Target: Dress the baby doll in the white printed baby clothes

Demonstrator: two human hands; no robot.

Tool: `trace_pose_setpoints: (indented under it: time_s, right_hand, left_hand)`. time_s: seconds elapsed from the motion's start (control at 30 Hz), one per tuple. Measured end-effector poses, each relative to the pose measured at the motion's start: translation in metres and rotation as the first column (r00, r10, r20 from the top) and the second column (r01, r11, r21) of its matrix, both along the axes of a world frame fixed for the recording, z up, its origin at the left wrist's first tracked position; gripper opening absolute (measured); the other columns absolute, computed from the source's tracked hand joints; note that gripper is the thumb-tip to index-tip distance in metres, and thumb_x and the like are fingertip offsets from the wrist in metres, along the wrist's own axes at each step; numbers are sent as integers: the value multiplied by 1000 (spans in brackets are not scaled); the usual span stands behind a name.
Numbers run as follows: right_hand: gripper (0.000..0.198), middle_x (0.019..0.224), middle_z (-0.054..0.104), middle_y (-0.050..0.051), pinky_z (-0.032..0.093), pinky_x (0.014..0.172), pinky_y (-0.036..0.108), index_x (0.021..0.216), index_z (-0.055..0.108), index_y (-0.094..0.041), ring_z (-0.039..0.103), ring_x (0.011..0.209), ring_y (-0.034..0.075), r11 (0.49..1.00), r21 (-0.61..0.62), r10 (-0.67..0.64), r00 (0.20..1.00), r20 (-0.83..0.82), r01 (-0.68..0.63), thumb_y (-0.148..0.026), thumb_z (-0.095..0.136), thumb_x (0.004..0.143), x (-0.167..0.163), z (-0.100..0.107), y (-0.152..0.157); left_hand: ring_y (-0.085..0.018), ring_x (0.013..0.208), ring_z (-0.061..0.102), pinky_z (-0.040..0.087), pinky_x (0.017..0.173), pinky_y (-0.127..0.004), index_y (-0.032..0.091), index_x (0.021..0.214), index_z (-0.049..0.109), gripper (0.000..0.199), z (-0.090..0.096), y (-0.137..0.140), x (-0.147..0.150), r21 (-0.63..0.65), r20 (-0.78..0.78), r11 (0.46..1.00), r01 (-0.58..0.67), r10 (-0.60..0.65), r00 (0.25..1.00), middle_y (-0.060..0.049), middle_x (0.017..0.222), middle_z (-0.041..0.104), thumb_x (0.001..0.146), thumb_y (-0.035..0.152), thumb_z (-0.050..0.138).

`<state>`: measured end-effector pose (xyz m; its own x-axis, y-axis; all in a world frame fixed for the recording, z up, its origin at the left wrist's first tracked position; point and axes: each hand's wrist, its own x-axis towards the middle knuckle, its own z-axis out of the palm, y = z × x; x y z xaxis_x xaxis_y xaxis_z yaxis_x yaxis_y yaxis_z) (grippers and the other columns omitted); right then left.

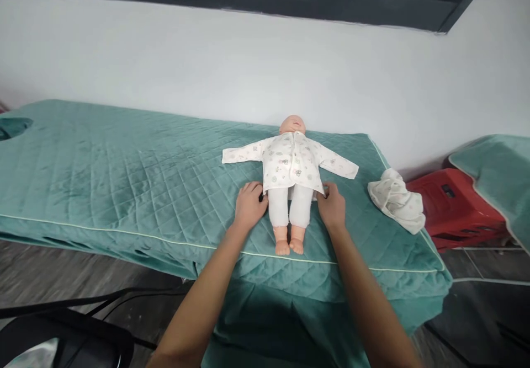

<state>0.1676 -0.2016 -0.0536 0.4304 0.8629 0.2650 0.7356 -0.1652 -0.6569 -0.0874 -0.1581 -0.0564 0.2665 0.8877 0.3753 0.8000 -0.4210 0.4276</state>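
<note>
Head view: a doll (290,183) lies on its back on a bed (124,180) with a quilted green cover, near the bed's right end, head toward the far edge by the wall and feet close to the near edge. It wears a printed white top (290,161), sleeves spread flat to either side, and white trousers (290,205). Left hand (249,205) rests palm down on the cover, fingertips at the lower left hem of the top; whether it pinches the cloth cannot be told. Right hand (331,207) rests likewise at the lower right hem, fingers curled at the hem. A crumpled white cloth (396,200) lies near the bed's right edge. A red stool (455,208) stands beyond that edge.
</note>
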Motion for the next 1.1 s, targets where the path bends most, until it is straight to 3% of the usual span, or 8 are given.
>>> trace_pose_setpoints:
  time_s: [0.33,0.5,0.6,0.87,0.93,1.0,1.07,1.1]
  right_hand:
    - [31,70,61,1,34,62,30,107,64,-19,54,65,22,998,39,-37,996,-81,41,-39,51,87,1,-3,-11]
    - [32,90,69,8,38,67,32,111,62,-20,61,78,26,998,-12,-62,993,-104,61,-39,48,89,2,-3,-12]
    - [32,106,68,12,43,78,37,111,62,-19,62,93,28,999,23,-32,994,-103,35,-34,46,88,1,-3,-12]
    - [32,112,63,14,47,88,46,111,62,-18,59,96,28,995,98,21,987,-158,-5,-32,50,85,2,-6,-12]
    - [38,120,63,14,49,92,47,117,61,-20,61,103,27,986,166,78,946,-314,-26,-31,56,82,3,-7,-16]
    - [46,131,62,13,50,97,48,125,58,-21,61,115,27,964,260,185,829,-527,-50,-30,61,80,7,-9,-18]
    - [42,136,62,12,51,101,49,124,59,-24,60,123,27,942,325,287,698,-656,-82,-33,60,84,15,-11,-15]
    - [35,135,63,12,52,102,49,119,62,-25,61,124,26,932,340,331,669,-666,-123,-36,56,87,20,-11,-10]
  left_hand:
    - [-28,111,58,45,94,-44,25,84,67,14,2,-11,-4,-25,64,990,-141,142,988,-4,115,72,89,24,54]
    - [-27,109,59,45,94,-43,24,84,67,14,0,-9,-1,-39,79,982,-187,189,979,-4,112,72,88,22,53]
    - [-26,107,60,45,95,-42,23,84,67,16,0,-8,-3,-42,100,982,-184,187,977,-4,111,72,89,24,52]
    - [-27,109,61,46,99,-46,21,87,71,23,-1,-10,-4,-51,164,972,-229,234,958,-6,109,74,92,28,50]
    - [-27,114,60,45,104,-47,21,94,71,21,-1,-12,-6,-60,237,977,-205,214,948,-7,117,71,89,24,51]
    - [-25,120,59,44,108,-45,21,105,70,28,-2,-13,-9,-83,391,984,-156,176,903,-8,126,67,86,19,50]
    - [-23,121,61,46,109,-43,22,111,68,32,-2,-12,-12,-156,589,983,-95,170,790,-9,128,66,85,20,50]
    - [-23,120,62,46,109,-42,22,112,68,30,-1,-9,-13,-214,689,975,-51,188,700,-9,127,67,86,23,52]
